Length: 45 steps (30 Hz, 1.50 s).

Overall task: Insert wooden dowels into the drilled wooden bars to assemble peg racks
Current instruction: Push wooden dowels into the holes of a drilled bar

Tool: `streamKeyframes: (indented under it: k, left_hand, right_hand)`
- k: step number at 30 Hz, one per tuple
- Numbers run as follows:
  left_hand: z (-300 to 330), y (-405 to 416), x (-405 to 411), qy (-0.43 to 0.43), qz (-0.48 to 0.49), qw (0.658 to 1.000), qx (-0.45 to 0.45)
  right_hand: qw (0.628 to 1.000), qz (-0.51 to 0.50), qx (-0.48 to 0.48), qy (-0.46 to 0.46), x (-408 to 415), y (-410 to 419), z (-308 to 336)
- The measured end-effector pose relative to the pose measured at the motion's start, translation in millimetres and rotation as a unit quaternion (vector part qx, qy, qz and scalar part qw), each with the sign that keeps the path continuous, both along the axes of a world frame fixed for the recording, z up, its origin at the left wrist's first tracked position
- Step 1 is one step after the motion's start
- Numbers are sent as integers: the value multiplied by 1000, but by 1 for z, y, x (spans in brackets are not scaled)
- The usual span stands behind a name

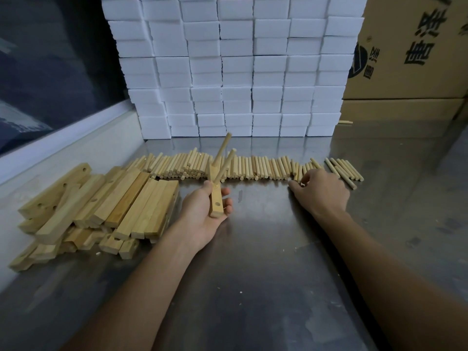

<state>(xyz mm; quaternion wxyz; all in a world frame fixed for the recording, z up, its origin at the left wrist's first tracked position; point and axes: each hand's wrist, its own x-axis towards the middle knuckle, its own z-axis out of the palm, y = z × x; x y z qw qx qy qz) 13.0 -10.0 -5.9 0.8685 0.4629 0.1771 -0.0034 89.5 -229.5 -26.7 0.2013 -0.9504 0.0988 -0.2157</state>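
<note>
My left hand grips a drilled wooden bar at mid-table, palm up. Two dowels stick up and away from the bar, and one empty hole shows near its close end. My right hand lies palm down at the right part of the long row of loose dowels. Its fingertips pinch a dowel at the row's near edge. A heap of drilled bars lies to the left of my left hand.
The work surface is a steel table. A wall of stacked white foam blocks stands behind the dowel row. Cardboard boxes stand at the back right, with a stray dowel before them. A white ledge runs along the left.
</note>
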Motion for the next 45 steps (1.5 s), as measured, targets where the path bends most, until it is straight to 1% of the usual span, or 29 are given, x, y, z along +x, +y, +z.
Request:
streamKeyframes:
  k: [2,9,11,14,16,17,21,23,24,26,27,28,29,31,32,34,35,38,41,45]
  left_hand:
    - [0,0,0,0,-3,1000,2]
    - [-1,0,0,-3,-6,1000,-4]
    - [-1,0,0,-4,-2,1000,-5]
    - [0,-1,1,-13,2,1000,-5]
    - [0,0,1,-18,-2,1000,-8]
    - [0,0,1,-19,-2,1000,-11]
    - [-2,3,2,-18,3,1000,-9]
    - [-3,3,2,-21,0,1000,-8]
    - [-3,3,2,-22,-1,1000,-7]
    - [-4,3,2,-23,-1,1000,-6]
    - [-4,3,3,-24,-1,1000,-6]
    - [-4,3,3,-25,-1,1000,-6]
    - [-4,3,3,-26,-1,1000,-6]
    - [-5,3,4,-25,-1,1000,-7]
    - [-5,4,4,-23,0,1000,-8]
    - [-6,4,4,-20,2,1000,-8]
    - [-6,4,5,-19,3,1000,-6]
    - [-7,3,6,-17,3,1000,-5]
    - [-7,3,6,-17,3,1000,-7]
    - [-6,3,5,-17,5,1000,-3]
  right_hand:
    - [1000,-2,-1,7,2,1,0]
    - [999,-11,39,11,0,1,5]
    - [999,-15,46,-10,-3,-2,8]
    - [995,-33,59,-71,-12,-6,13]
    - [990,-23,90,-102,-21,-7,18]
    - [986,-1,117,-116,-25,-7,20]
    - [944,106,264,-167,-42,2,34]
    - [916,144,338,-159,-48,11,43]
    - [891,175,396,-136,-51,15,46]
    - [814,246,522,-68,-56,24,51]
    - [776,265,571,-36,-59,28,51]
    - [747,271,607,-10,-61,32,52]
    - [725,271,633,8,-62,34,51]
    - [695,264,669,25,-62,37,49]
    - [690,260,675,29,-60,37,48]
    - [710,245,660,33,-58,35,46]
    - [713,241,657,31,-56,35,46]
    - [683,250,685,41,-56,35,47]
    - [693,259,669,72,-57,34,46]
    - [692,291,654,92,-58,35,40]
